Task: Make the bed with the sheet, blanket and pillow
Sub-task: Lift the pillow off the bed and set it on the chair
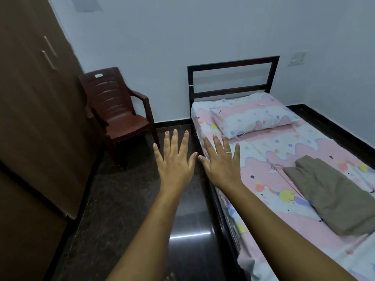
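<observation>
A pink and white patterned sheet (pixel 269 185) covers the single bed on the right. A pillow (pixel 251 120) in matching fabric lies at the head end below the dark headboard (pixel 233 78). A folded olive-brown blanket (pixel 332 193) rests on the sheet at the right. My left hand (pixel 174 161) is stretched out flat over the dark floor beside the bed, fingers spread, holding nothing. My right hand (pixel 221 163), with a ring on it, is spread above the bed's left edge, also empty. The thumbs nearly touch.
A brown plastic chair (pixel 117 110) stands on the floor left of the bed. A tall wooden wardrobe (pixel 34 98) fills the left side. Glossy dark floor (pixel 125 209) runs between wardrobe and bed. Pale walls stand behind and right of the bed.
</observation>
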### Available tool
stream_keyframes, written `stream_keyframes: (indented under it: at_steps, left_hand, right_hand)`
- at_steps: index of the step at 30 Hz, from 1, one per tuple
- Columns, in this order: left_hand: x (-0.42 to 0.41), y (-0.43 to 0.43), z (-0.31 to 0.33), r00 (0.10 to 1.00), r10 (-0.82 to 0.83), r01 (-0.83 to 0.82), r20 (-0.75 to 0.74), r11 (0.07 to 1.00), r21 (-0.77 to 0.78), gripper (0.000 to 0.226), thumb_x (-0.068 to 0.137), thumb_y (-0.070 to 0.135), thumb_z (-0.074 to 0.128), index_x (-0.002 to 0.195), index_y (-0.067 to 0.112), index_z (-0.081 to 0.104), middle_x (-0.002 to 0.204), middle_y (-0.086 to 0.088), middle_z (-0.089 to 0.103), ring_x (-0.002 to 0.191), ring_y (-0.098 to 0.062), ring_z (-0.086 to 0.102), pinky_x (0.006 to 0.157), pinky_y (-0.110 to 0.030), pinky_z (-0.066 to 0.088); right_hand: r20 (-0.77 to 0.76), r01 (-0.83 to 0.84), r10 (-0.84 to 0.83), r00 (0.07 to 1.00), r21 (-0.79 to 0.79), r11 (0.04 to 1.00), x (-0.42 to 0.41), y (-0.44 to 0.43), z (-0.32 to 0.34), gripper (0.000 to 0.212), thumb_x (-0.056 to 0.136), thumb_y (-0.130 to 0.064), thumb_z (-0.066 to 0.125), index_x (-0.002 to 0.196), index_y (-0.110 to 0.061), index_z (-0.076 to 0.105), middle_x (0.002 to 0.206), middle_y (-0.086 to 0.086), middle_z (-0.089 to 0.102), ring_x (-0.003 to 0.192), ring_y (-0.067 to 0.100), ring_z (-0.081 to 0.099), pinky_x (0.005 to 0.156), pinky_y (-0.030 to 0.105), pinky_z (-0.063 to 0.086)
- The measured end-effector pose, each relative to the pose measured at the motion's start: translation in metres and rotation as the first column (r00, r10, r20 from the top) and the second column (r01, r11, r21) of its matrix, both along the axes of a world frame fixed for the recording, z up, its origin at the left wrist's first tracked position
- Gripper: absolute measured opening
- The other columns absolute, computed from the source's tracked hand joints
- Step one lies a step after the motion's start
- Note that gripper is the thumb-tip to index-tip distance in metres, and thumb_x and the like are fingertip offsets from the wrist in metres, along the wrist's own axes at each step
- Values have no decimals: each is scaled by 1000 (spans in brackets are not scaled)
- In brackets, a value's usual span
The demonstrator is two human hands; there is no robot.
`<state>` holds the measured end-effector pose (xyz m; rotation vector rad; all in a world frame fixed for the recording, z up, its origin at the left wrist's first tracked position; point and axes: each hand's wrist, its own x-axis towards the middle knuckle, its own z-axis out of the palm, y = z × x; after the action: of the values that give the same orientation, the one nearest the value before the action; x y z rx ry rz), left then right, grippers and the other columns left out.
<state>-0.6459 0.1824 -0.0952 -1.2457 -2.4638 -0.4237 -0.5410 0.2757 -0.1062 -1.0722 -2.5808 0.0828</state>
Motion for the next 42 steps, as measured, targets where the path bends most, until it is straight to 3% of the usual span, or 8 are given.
stream_keyframes:
  at_steps: [9, 14, 18, 23, 27, 36, 40, 42]
  left_hand:
    - [-160, 127, 4, 991, -129, 131, 40, 991, -34, 62, 96, 54, 27, 150, 32, 5, 159, -1, 1, 145, -18, -14, 110, -50, -16]
    - [-199, 199, -4, 973, -230, 230, 23, 973, -3, 68, 87, 56, 17, 148, 28, 23, 157, -5, 20, 146, -24, 7, 111, -54, -6]
    - [-232, 267, -18, 954, -291, 294, 67, 955, -29, 72, 83, 59, 3, 150, 33, 9, 159, -2, 5, 146, -18, -10, 108, -49, -19]
    - [-282, 367, -36, 946, -325, 325, 16, 946, -8, 67, 87, 58, 16, 148, 32, 22, 157, -4, 20, 146, -23, 6, 111, -49, -14]
    - [-322, 456, -34, 926, -369, 365, -74, 929, -58, 62, 88, 53, 27, 144, 27, 36, 149, -8, 37, 141, -28, 26, 110, -51, -4]
    - [-363, 616, -23, 900, -433, 428, -47, 900, -81, 64, 90, 56, 23, 148, 28, 26, 154, -8, 27, 144, -29, 17, 111, -51, -5]
    - [-364, 691, -32, 838, -546, 543, 4, 833, -101, 67, 90, 58, 15, 150, 31, 9, 159, -5, 7, 146, -26, -3, 111, -50, -14]
    - [-364, 732, -36, 798, -602, 599, -30, 797, -78, 65, 91, 57, 21, 149, 29, 19, 157, -6, 17, 146, -28, 7, 111, -52, -7]
  right_hand:
    - [2, 157, -157, 988, -19, 987, -144, 109, -8, 78, 80, -61, -5, 151, -33, 9, 159, 2, 17, 147, 25, 8, 114, 54, -1]
    - [9, 249, -249, 968, -25, 968, -186, 163, -13, 61, 96, -57, 18, 151, -33, 9, 159, 0, 15, 147, 24, 6, 114, 54, 0]
    - [94, 297, -290, 952, -71, 952, -216, 225, -23, 61, 98, -56, 19, 151, -35, -1, 160, -3, 4, 148, 22, -4, 114, 53, -4]
    - [125, 348, -337, 933, -79, 934, -264, 323, -36, 68, 90, -63, -1, 151, -34, -3, 161, -1, 2, 147, 23, -6, 114, 54, -7]
    - [134, 340, -325, 936, -111, 934, -308, 405, -29, 60, 99, -51, 18, 151, -33, -5, 161, -2, -3, 147, 22, -9, 113, 53, -10]
    - [159, 421, -409, 899, -48, 906, -343, 561, -11, 62, 98, -53, 20, 151, -34, -7, 161, 0, -2, 147, 25, -6, 115, 53, -5]
    - [174, 521, -506, 845, -55, 852, -342, 622, -24, 62, 98, -54, 20, 151, -35, -5, 161, 0, 0, 148, 25, -5, 115, 53, -4]
    - [166, 565, -548, 820, -69, 822, -343, 651, -32, 61, 98, -53, 19, 151, -35, -4, 161, 0, 1, 148, 24, -5, 115, 53, -5]
